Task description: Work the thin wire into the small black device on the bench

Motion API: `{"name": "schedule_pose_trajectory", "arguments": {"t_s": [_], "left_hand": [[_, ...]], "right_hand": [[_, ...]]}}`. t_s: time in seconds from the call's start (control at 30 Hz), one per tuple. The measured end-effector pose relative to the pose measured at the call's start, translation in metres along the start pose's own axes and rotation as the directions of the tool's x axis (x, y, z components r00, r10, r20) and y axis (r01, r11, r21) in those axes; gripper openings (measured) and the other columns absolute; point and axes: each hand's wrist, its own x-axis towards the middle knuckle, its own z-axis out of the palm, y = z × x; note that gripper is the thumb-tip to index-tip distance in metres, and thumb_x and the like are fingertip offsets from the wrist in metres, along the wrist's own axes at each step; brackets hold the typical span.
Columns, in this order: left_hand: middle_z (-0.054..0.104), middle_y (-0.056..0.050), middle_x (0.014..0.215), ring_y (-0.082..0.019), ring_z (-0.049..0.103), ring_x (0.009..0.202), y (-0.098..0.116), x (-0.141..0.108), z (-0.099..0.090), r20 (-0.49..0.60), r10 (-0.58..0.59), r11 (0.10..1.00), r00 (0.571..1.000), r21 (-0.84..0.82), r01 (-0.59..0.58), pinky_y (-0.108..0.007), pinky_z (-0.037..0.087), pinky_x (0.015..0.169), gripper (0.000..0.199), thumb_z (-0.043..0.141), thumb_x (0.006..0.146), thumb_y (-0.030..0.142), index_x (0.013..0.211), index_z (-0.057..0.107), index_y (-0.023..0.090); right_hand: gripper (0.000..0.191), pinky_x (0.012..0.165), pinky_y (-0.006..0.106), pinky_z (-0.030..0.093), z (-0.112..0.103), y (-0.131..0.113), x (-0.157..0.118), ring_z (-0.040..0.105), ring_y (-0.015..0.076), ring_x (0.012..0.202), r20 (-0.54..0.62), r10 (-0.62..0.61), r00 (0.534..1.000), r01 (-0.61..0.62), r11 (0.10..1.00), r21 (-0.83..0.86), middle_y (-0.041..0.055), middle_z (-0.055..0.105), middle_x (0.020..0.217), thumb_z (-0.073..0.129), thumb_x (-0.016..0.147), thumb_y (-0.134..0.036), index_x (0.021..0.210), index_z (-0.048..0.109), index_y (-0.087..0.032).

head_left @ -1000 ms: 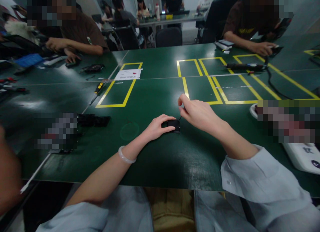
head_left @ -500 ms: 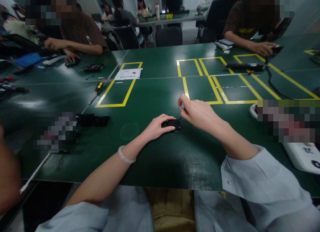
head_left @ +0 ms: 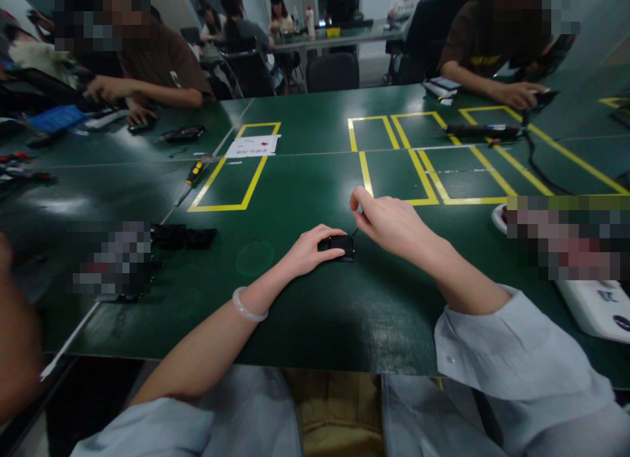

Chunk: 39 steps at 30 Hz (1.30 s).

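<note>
A small black part (head_left: 340, 246) lies on the green table (head_left: 315, 326) in front of me. My left hand (head_left: 315, 250) grips it from the left, with the thumb along its near side and the fingers along its far side. Just to the right and above it, my right hand (head_left: 384, 220) is closed in a pinch on a thin dark tool (head_left: 355, 233), whose lower end meets the right edge of the black part. Most of the tool is hidden by my fingers.
A screwdriver (head_left: 194, 173) with a yellow and black handle and black parts (head_left: 184, 236) lie to the left. A white case (head_left: 595, 309) is at the right. Across the table, a paper (head_left: 253, 146) lies by yellow tape; people sit beyond, and an arm shows at far left.
The arm at the far left edge has shifted slightly. Both my hands and the black part look unmoved.
</note>
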Motion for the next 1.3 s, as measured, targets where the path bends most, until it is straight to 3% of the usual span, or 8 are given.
{"name": "schedule_pose_trajectory", "arguments": {"t_s": [0.2,0.4,0.67,0.9,1.3], "left_hand": [[0.060,-0.004,0.105,-0.020,0.058,0.098,-0.0015,0.0001,0.0008,-0.004,0.003,1.000,1.000,-0.003,-0.003,-0.031,0.043,0.089,0.039,0.062,0.086,0.044,0.119,0.062,0.023],[0.060,-0.005,0.108,-0.021,0.058,0.100,-0.0005,0.0000,0.0006,0.003,-0.008,1.000,1.000,-0.007,0.008,-0.033,0.043,0.092,0.040,0.061,0.086,0.045,0.119,0.061,0.023],[0.060,-0.005,0.106,-0.021,0.058,0.099,0.0004,-0.0001,0.0000,0.002,-0.005,1.000,1.000,-0.015,0.005,-0.033,0.043,0.091,0.040,0.061,0.086,0.045,0.120,0.061,0.023],[0.060,-0.006,0.110,-0.022,0.058,0.102,0.0012,-0.0003,-0.0005,0.008,-0.021,1.000,1.000,-0.011,0.021,-0.035,0.043,0.093,0.040,0.060,0.086,0.045,0.119,0.062,0.023],[0.060,-0.005,0.107,-0.021,0.058,0.099,-0.0013,-0.0001,0.0008,-0.001,0.001,1.000,1.000,-0.005,-0.001,-0.032,0.043,0.091,0.040,0.061,0.086,0.045,0.120,0.061,0.022]], "right_hand": [[0.026,0.053,0.027,0.021,-0.0011,-0.0016,-0.0007,0.060,0.0190,0.065,-0.004,0.007,1.000,-0.007,1.000,0.020,0.0056,0.068,0.081,0.036,0.091,-0.028,0.112,0.049,-0.020],[0.029,0.054,0.027,0.023,-0.0005,-0.0013,-0.0003,0.061,0.0194,0.066,0.010,0.007,1.000,-0.007,1.000,0.021,0.0063,0.069,0.081,0.032,0.095,-0.037,0.110,0.049,-0.020],[0.027,0.053,0.027,0.023,0.0040,0.0018,0.0006,0.061,0.0194,0.066,-0.016,-0.006,1.000,0.007,0.999,0.039,0.0053,0.069,0.085,0.035,0.093,-0.030,0.115,0.046,-0.020],[0.027,0.053,0.027,0.023,0.0014,0.0004,0.0002,0.062,0.0201,0.068,0.010,0.003,1.000,-0.003,1.000,0.002,0.0059,0.069,0.081,0.034,0.095,-0.039,0.108,0.050,-0.020],[0.025,0.052,0.026,0.019,0.0004,-0.0010,-0.0010,0.061,0.0187,0.066,0.001,-0.003,1.000,0.003,1.000,-0.009,0.0064,0.068,0.082,0.032,0.095,-0.031,0.110,0.048,-0.020]]}}
